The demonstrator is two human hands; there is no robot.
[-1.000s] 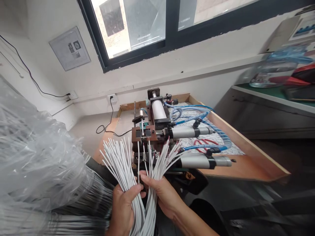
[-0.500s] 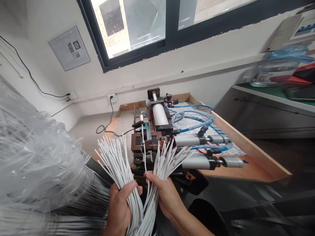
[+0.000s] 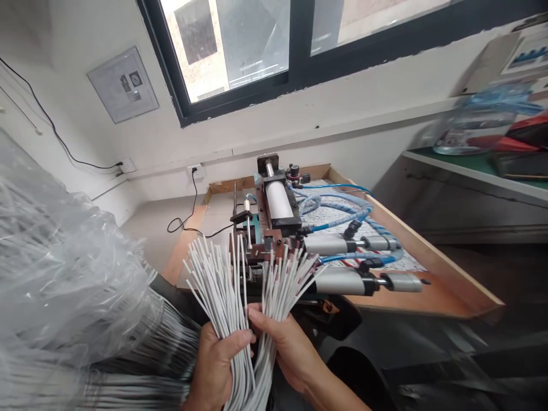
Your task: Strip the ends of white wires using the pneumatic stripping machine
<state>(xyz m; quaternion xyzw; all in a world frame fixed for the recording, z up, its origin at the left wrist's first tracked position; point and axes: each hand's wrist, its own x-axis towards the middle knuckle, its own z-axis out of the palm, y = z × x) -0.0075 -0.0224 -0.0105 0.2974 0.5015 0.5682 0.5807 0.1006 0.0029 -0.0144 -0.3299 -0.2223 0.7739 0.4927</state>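
My left hand (image 3: 220,362) is wrapped round a thick bunch of white cables (image 3: 216,291), its cut ends fanned upward. Close beside it, my right hand (image 3: 285,345) grips a second bunch of white cables (image 3: 280,297), some with reddish tips. The right thumb and forefinger meet near a single cable at the edge of the left bunch; whether they pinch it I cannot tell. Both bunches cross below the hands. Just beyond the cable ends stands a pneumatic machine (image 3: 278,200) with metal cylinders and brown clamp blocks, partly hidden by the cables.
The machine sits in a wooden-edged tray (image 3: 462,291) with blue air hoses (image 3: 342,214). On the left, plastic sheeting (image 3: 81,274) covers more cable bundles (image 3: 137,382). A green shelf (image 3: 475,160) at right carries a plastic bottle (image 3: 471,123). A window (image 3: 231,45) is behind.
The left hand and its bunch have shifted right, closer to the right bunch. The single cable by the right fingertips has come back from the machine's clamp and now stands against the left bunch.
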